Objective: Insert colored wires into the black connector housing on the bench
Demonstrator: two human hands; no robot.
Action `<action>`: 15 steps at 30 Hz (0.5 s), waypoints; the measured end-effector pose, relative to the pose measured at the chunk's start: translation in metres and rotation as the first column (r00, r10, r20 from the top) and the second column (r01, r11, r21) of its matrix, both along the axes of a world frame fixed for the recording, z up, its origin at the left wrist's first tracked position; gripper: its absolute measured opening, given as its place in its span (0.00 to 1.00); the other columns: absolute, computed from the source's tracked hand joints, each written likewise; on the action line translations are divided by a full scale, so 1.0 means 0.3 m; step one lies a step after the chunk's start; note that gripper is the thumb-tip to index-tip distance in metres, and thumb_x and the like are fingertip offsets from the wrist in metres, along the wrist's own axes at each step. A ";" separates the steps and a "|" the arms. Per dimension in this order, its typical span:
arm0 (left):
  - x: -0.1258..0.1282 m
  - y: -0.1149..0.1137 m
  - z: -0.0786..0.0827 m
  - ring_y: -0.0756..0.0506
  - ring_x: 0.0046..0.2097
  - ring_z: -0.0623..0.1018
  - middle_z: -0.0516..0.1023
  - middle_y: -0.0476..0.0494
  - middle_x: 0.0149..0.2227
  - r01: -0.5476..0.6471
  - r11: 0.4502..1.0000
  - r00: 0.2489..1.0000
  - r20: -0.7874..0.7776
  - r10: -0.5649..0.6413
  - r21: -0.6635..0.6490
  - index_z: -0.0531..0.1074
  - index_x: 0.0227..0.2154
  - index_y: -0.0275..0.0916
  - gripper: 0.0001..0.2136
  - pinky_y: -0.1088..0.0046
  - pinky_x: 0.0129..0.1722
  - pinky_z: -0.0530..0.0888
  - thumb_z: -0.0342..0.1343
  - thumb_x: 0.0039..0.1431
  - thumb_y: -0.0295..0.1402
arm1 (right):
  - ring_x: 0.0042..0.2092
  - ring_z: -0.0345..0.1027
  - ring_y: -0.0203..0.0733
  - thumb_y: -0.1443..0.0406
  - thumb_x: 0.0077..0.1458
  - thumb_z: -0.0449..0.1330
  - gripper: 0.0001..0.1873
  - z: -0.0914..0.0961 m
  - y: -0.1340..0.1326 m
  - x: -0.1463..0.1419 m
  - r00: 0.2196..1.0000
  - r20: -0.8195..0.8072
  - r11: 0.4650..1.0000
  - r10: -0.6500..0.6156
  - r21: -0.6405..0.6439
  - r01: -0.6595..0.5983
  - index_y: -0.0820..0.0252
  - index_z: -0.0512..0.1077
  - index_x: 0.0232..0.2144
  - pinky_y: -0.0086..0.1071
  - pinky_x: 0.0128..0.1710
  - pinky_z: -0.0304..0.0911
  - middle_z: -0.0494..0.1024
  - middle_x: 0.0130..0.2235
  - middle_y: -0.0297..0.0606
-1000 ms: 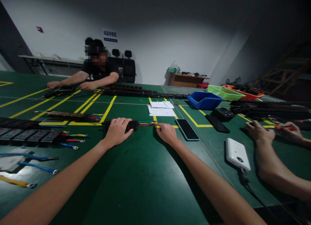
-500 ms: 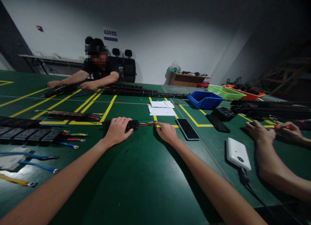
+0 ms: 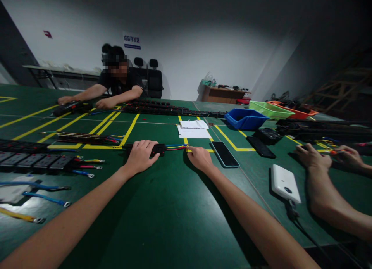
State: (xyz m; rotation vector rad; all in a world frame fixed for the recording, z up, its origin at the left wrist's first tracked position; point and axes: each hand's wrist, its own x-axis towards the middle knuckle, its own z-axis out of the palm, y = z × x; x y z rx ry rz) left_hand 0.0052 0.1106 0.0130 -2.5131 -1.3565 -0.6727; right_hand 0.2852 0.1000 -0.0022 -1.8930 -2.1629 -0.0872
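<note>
Black plastic, bar-shaped socket strip [image 3: 158,150] lies unmoved on the green tabletop [image 3: 162,222], left hand [image 3: 141,156] holding it with half-curled fingers, right hand [image 3: 200,158] nearly closed at its thin coloured wires [image 3: 175,149], grip unclear, suggesting steadying.

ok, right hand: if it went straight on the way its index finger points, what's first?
The wire ends, right at the right hand's fingertip; contact looks likely, but depth is unclear. Roughly farther along that line: the black strip under the left hand.

Left hand [image 3: 141,154] gripping block [image 3: 159,149], coloured wires [image 3: 175,148]
</note>
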 end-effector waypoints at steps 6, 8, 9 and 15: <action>0.000 0.001 -0.002 0.35 0.50 0.73 0.77 0.36 0.49 -0.008 1.000 1.000 0.016 0.009 -0.017 0.69 0.54 0.40 0.20 0.54 0.50 0.65 0.51 0.63 0.44 | 0.43 0.75 0.41 0.65 0.64 0.51 0.16 -0.007 0.001 0.006 1.000 -0.021 0.998 -0.008 0.064 0.010 0.54 0.79 0.42 0.28 0.38 0.60 0.82 0.44 0.38; 0.000 0.000 -0.001 0.35 0.49 0.73 0.77 0.36 0.49 -0.012 1.000 1.000 0.003 0.012 -0.012 0.69 0.53 0.39 0.20 0.55 0.50 0.65 0.51 0.64 0.44 | 0.42 0.75 0.40 0.65 0.64 0.51 0.16 -0.011 0.000 0.009 0.999 -0.038 0.995 -0.024 0.098 0.028 0.55 0.79 0.38 0.28 0.37 0.59 0.82 0.42 0.38; 0.001 -0.001 -0.001 0.35 0.49 0.73 0.77 0.36 0.48 -0.015 1.000 1.000 -0.005 0.015 -0.008 0.69 0.53 0.39 0.20 0.55 0.50 0.65 0.51 0.64 0.44 | 0.41 0.75 0.40 0.65 0.63 0.50 0.16 -0.012 -0.001 0.010 0.998 -0.050 0.993 -0.037 0.114 0.042 0.55 0.79 0.37 0.28 0.36 0.59 0.82 0.41 0.37; 0.004 -0.003 0.000 0.35 0.50 0.73 0.77 0.35 0.49 -0.015 1.000 1.000 -0.004 0.015 -0.003 0.69 0.53 0.39 0.20 0.54 0.50 0.65 0.51 0.64 0.44 | 0.41 0.76 0.43 0.65 0.62 0.52 0.19 -0.003 -0.005 0.007 0.990 -0.082 0.982 -0.117 0.141 0.128 0.51 0.73 0.52 0.30 0.36 0.59 0.83 0.43 0.37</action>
